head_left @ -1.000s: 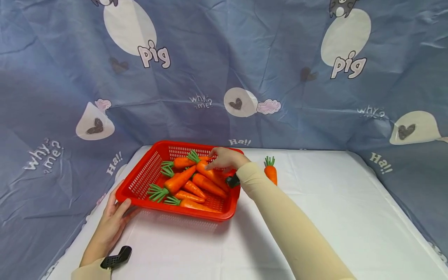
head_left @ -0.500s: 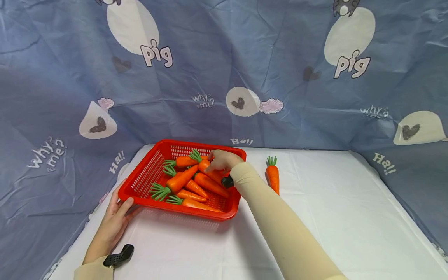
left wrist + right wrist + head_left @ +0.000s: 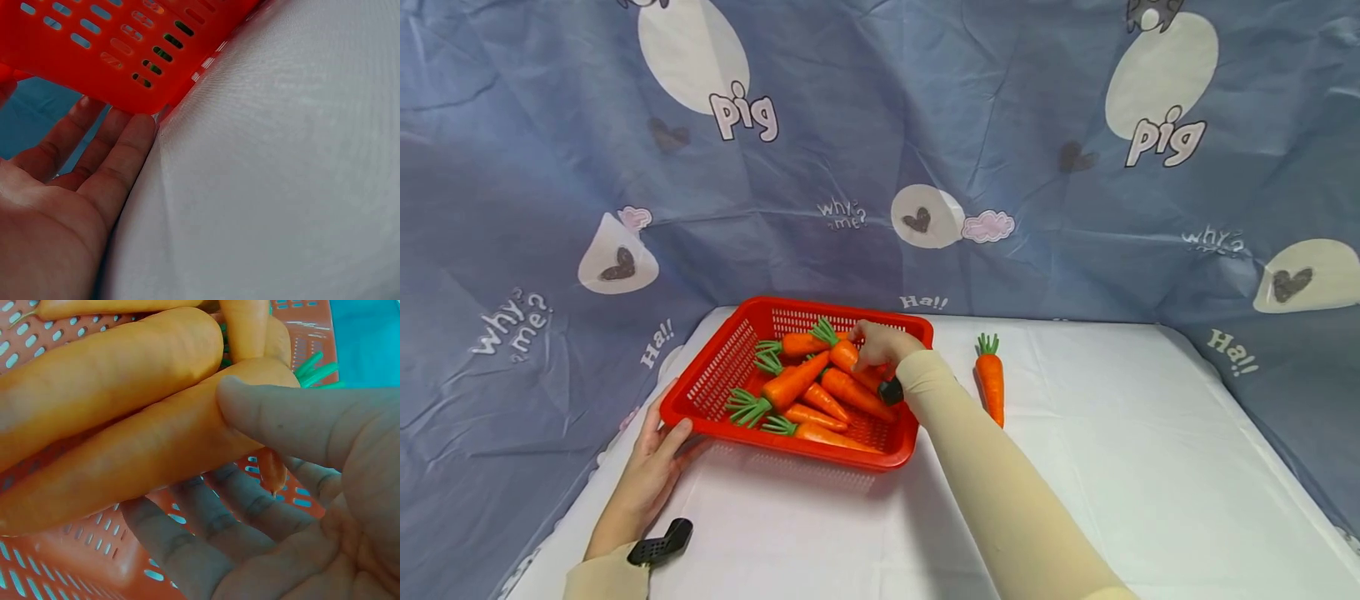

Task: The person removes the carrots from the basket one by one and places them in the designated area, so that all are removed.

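Cloth (image 3: 512,250) printed with cartoon words hangs along the left edge and top of the frame, probably as a backdrop. At lower left, a black device (image 3: 661,543) is worn on the wrist of the left hand (image 3: 650,468). That hand is at the near-left corner of a red basket (image 3: 820,451), its fingers fairly straight and apart, thumb to the near side and fingertips touching the perforated wall from outside. Such a hold seems meant to brace the basket against sliding rather than to clasp it tightly.

Left of the centre of the frame, the basket's heaped carrots (image 3: 793,383) lie across one another at mixed angles, some green tops toward the left side; they look dropped in loosely rather than lined up. At the centre, the right hand (image 3: 887,343) reaches over the basket's right side. The right wrist view shows it clamped on the gripped carrot (image 3: 144,450), thumb above and fingers beneath, near the leafy end, where the thick part likely offers the surest purchase. This carrot is within the basket, close beside others.

Toward lower right, a pale sleeve (image 3: 992,483) crosses the white table (image 3: 1135,467). Just beyond it, a loose carrot (image 3: 991,383) lies outside the basket, leaves toward the top of the frame, seemingly kept separate from the heap.
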The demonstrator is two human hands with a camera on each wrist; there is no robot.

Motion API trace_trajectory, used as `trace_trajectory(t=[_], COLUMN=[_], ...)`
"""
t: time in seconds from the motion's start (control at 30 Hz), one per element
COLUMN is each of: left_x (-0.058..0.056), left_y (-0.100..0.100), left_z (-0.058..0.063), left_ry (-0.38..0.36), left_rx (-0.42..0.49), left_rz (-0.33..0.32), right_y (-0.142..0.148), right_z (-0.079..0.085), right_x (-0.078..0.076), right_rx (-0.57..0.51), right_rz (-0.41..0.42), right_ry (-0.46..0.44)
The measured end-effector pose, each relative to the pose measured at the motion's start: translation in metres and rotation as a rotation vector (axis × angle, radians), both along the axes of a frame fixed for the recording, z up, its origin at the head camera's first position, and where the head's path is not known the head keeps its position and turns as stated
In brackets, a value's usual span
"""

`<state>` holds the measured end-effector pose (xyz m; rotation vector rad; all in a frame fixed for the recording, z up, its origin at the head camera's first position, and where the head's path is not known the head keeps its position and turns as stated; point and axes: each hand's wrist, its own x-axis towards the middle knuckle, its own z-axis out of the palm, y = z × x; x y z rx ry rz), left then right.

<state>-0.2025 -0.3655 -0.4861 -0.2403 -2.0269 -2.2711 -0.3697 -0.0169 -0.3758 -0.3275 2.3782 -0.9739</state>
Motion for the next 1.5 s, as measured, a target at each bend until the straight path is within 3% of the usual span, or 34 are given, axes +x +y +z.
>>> trace_trajectory(t=[0.73,1.03,1.17,1.5], left_x=[-0.001,-0.001,0.0,0.0], left_y=[0.002,0.0,0.0,0.001], left_z=[0.001,0.001,0.0,0.0], left_ry=[-0.01,-0.007,-0.001,0.007], left_rx=[0.002,0.002,0.009,0.015], left_rz=[0.006,-0.002,-0.007,-0.005], right_y=[0.006,0.011,0.013,0.023], right_z=[-0.002,0.006,0.01,0.024], right_x=[0.002,0.004,0.004,0.009], right_rx=[-0.035,-0.136,-0.15,-0.306], right_rz=[0.014,-0.011,0.002,-0.004], right_ry=[-0.017,-0.063,-0.03,-0.017])
